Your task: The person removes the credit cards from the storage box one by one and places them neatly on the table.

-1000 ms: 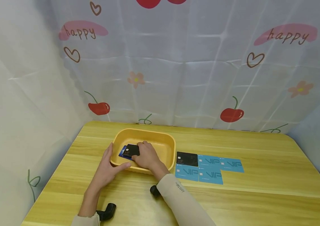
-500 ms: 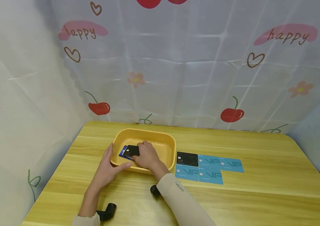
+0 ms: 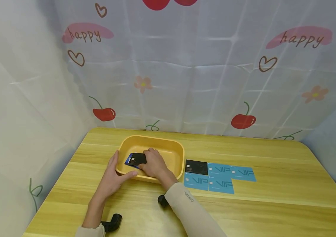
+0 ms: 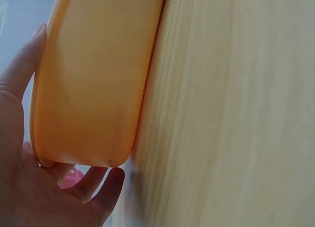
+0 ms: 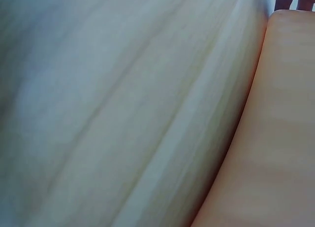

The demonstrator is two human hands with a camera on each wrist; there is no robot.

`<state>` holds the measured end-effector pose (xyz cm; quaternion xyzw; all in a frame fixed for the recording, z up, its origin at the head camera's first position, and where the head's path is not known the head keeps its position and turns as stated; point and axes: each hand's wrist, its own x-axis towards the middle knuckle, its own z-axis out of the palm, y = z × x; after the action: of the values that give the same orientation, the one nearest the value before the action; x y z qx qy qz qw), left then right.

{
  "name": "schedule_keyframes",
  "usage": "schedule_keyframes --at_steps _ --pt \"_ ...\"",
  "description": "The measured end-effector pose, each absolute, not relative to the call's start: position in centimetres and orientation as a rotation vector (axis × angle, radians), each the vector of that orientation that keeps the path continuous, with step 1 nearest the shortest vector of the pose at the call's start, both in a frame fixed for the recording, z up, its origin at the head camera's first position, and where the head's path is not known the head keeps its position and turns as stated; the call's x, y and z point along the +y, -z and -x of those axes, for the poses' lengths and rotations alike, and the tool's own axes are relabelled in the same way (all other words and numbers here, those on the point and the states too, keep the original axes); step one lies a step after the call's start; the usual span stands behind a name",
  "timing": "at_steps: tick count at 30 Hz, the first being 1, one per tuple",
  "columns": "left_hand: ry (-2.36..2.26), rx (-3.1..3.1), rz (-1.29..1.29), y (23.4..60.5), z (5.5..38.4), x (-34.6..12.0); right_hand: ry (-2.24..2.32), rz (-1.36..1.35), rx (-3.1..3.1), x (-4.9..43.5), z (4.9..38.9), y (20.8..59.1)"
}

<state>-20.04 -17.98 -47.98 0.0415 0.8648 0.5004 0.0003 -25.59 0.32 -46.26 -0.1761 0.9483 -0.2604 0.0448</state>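
Note:
A yellow plastic basin stands on the wooden table. Round its near left corner my left hand holds it, thumb along the front rim and fingers against the left end wall. My right hand reaches over the front rim and pinches a black VIP card inside, thumb at the near edge and fingers at the far one. A dark blue card shows beneath the black one, mostly covered. In the left wrist view the basin's outer wall fills the space beside the thumb. Only that wall and table appear in the right wrist view.
Right of the basin, a black VIP card and several light blue VIP cards lie edge to edge in two rows on the table. Behind the table hangs a white curtain printed with cherries and hearts.
Within the basin the black card has shifted slightly toward me over the blue card, which now shows less. Both hands stay in nearly the same place.

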Motion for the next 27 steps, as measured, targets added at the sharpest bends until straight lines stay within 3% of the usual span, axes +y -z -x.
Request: schedule_keyframes --at_steps 27 --pt "-1.603 2.688 -0.136 47.46 19.91 -17.87 0.999 0.667 2.889 0.61 25.21 45.72"
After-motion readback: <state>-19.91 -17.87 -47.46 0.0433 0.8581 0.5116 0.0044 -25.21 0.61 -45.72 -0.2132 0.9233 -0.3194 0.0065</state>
